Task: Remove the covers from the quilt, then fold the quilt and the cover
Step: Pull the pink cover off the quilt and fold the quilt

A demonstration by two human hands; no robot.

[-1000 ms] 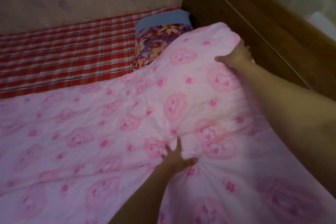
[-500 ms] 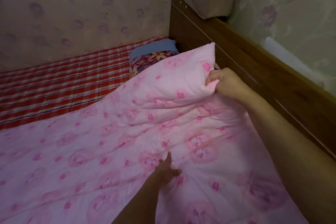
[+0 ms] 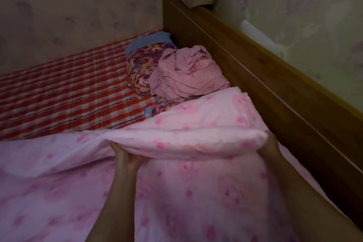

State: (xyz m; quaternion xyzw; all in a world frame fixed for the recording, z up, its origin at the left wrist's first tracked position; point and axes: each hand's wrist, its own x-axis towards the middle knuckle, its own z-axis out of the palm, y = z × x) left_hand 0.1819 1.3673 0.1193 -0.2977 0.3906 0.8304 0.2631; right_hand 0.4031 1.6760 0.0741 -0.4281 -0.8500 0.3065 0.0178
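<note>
The pink floral quilt lies spread over the near part of the bed, its far end doubled back towards me into a thick fold. My left hand grips the left part of that folded edge from underneath. My right hand holds the fold's right corner beside the bed frame, fingers tucked under the fabric. A crumpled pink cover sits in a heap past the fold, near the corner of the bed.
A floral pillow with blue trim lies beside the crumpled cover. A red checked sheet covers the far mattress. The brown wooden bed frame runs along the right, against papered walls.
The quilt's far corner has been pulled back over towards me, uncovering the crumpled cover. My left hand left the flat quilt surface and took the folded edge; my right hand came nearer with its corner.
</note>
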